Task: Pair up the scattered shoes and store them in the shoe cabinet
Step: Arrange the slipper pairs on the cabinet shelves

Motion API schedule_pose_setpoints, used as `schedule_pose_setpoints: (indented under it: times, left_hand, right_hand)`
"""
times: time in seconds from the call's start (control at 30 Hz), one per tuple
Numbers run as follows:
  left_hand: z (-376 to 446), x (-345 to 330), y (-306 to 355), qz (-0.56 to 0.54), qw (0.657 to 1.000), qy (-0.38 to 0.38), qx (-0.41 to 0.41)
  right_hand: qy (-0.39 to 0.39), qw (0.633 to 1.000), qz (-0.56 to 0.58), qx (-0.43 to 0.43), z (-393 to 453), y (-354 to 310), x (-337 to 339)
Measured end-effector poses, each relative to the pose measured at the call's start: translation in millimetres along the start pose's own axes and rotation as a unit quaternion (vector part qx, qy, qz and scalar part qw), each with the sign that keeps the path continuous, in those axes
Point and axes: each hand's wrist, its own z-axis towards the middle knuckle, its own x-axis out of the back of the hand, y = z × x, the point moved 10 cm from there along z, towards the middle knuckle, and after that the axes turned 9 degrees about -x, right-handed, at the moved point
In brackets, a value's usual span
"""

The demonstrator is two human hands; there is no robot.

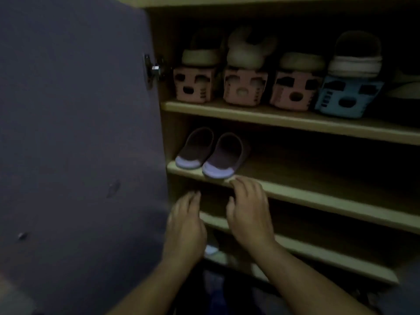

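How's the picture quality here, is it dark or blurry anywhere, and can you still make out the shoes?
Head view: dim overall, with the cabinet's right side and deep shelf backs lost in shadow. Both hands, left and right, look slightly smeared by motion. The purple slippers read clearly; the shoes on the pink and blue racks are soft and murky. Shelf lines slant with the wide lens.
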Motion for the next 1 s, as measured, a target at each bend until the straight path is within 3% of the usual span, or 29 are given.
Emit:
schedule_pose_setpoints:
  times: [0.03,0.1,0.2,0.3,0.4,0.5,0.57,0.63,0.87,1.0]
  left_hand:
    - [-42.6,-17.4,0.3,-0.033,0.998,-0.044,0.035]
    - [-149.6,-66.7,3.9,-0.043,0.977,-0.186,0.097]
    - [-293.1,-114.4,13.8,-0.009,0.939,-0.323,0.120]
    - [-406.9,-133.6,29.3,-0.003,0.872,-0.465,0.152]
    - [-445.9,-135.6,45.0,0.013,0.870,-0.484,0.094]
    - [-441.0,-141.2,30.2,0.020,0.847,-0.515,0.130]
    - [-417.2,-152.2,8.7,0.004,0.848,-0.495,0.188]
    - [-388.7,-162.6,-6.0,-0.027,0.853,-0.473,0.218]
    - [-330.2,-262.4,-10.0,0.004,0.824,-0.563,0.066]
    - [-318.5,-284.1,-40.9,0.004,0.826,-0.536,0.175]
  right_hand:
    - [-0.033,0.999,-0.014,-0.029,-31.0,15.7,-4.5]
    - [-0.185,0.974,-0.072,-0.109,-120.9,56.5,-29.1]
    - [-0.388,0.877,-0.145,-0.244,-274.8,122.7,-44.0]
    - [-0.462,0.805,-0.095,-0.360,-407.3,172.3,-30.9]
    - [-0.523,0.756,-0.136,-0.370,-491.9,191.9,-17.7]
    - [-0.489,0.780,-0.140,-0.365,-497.6,194.5,-22.7]
    - [-0.493,0.777,-0.116,-0.373,-478.4,189.5,-43.1]
    - [-0.541,0.747,-0.089,-0.375,-462.3,181.4,-66.0]
    - [-0.641,0.684,-0.134,-0.320,-445.8,202.9,-160.4]
    - [-0.580,0.703,-0.075,-0.404,-440.9,217.9,-176.1]
